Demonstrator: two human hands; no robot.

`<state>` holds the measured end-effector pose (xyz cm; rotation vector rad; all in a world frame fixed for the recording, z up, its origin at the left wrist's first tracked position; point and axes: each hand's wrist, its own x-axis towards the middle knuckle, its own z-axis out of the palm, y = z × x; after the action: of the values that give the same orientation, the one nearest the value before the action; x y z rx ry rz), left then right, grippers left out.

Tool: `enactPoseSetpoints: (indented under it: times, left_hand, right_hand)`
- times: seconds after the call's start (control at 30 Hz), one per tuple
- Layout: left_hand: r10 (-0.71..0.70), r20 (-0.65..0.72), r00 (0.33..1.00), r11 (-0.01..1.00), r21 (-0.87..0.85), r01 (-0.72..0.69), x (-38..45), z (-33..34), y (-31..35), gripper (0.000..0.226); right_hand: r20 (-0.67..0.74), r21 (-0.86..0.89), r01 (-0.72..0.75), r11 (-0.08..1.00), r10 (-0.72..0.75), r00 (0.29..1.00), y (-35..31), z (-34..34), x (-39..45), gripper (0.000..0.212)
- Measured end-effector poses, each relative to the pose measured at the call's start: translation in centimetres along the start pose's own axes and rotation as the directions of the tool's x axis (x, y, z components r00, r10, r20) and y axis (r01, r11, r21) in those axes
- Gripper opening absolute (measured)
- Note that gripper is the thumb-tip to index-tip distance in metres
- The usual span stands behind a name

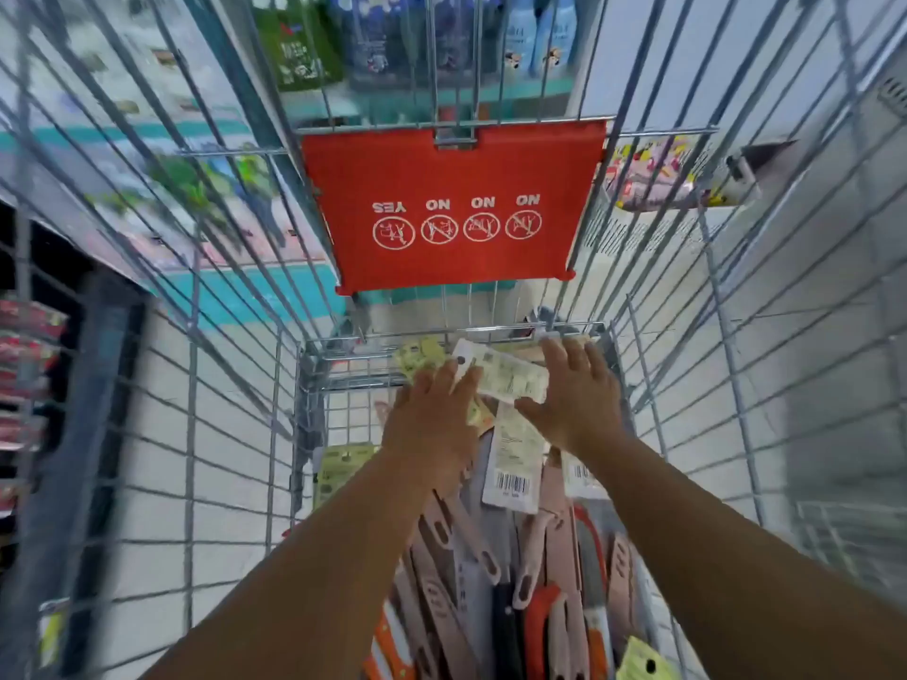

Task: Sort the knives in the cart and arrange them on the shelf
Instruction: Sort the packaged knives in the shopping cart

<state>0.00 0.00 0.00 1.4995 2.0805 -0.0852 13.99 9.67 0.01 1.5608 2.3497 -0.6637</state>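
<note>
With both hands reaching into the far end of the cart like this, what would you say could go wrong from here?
1. The left hand and right hand both rest on one white package; it may slip back onto the pile.
2. The knives lie loosely heaped under the forearms, so reaching over them could snag or shift them.
3. Packages sit against the wire cart end and may catch in its gaps.

— What do we see of ourselves here?
— Two bare forearms, no sleeves reaching into view on either one.
— Anything on the left hand or the right hand?
— We make out no gloves; the frame is too blurred to tell about anything smaller.
</note>
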Motion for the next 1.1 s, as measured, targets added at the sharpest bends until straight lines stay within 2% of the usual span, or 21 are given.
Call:
enactPoseSetpoints:
  times: [0.1, 0.23, 0.33, 0.5, 0.67, 0.73, 0.87, 0.97, 1.03, 1.1]
  left_hand:
    - [0.006, 0.050, 0.999, 0.999, 0.050, -0.009, 1.7, 0.6, 0.4, 0.070]
    - [-0.001, 0.101, 0.995, 1.000, 0.026, -0.002, 3.6, 1.1, 0.7, 0.070]
    - [-0.037, 0.105, 0.994, 0.997, -0.059, 0.043, 3.0, 2.5, 0.0, 0.066]
    - [-0.049, 0.089, 0.995, 0.999, -0.014, 0.050, -2.2, 4.7, -0.8, 0.065]
    - [-0.067, 0.131, 0.989, 0.998, 0.016, 0.066, -6.5, 4.7, -0.2, 0.063]
    - [-0.067, 0.086, 0.994, 0.997, 0.045, 0.063, -7.5, 4.6, 0.1, 0.057]
    - [-0.118, 0.059, 0.991, 0.991, 0.063, 0.114, -7.8, 3.8, 1.0, 0.046]
    - [-0.152, -0.041, 0.988, 0.988, 0.022, 0.153, -6.7, 3.1, 0.9, 0.042]
    - [-0.102, -0.120, 0.987, 0.995, -0.025, 0.100, -5.4, 2.9, 0.7, 0.041]
    - [-0.050, -0.111, 0.993, 0.996, -0.073, 0.042, -3.3, 3.1, 0.6, 0.047]
  right_hand:
    - [0.041, -0.048, -0.022, 0.999, 0.024, 0.999, 0.8, 0.0, 1.7, 0.089]
    - [0.152, -0.004, -0.073, 0.997, 0.073, 0.986, 1.5, 1.6, 2.1, 0.086]
    - [0.128, 0.078, -0.084, 0.993, 0.073, 0.989, 1.6, 2.8, 1.2, 0.080]
    - [0.060, 0.104, 0.034, 0.994, -0.040, 0.997, 1.6, 4.2, -2.5, 0.071]
    - [0.064, 0.108, 0.028, 0.994, -0.035, 0.997, 1.2, 5.7, -7.5, 0.070]
    - [0.049, 0.119, 0.027, 0.993, -0.033, 0.998, 1.1, 6.5, -9.1, 0.070]
    - [0.075, 0.065, 0.068, 0.996, -0.073, 0.994, 1.0, 7.6, -10.8, 0.054]
    - [-0.020, 0.278, -0.046, 0.959, 0.054, 0.998, 0.5, 6.3, -10.3, 0.042]
    - [-0.023, 0.335, -0.116, 0.935, 0.131, 0.991, 0.2, 5.7, -9.1, 0.050]
    - [0.024, 0.316, -0.154, 0.936, 0.155, 0.988, 0.1, 5.6, -7.5, 0.062]
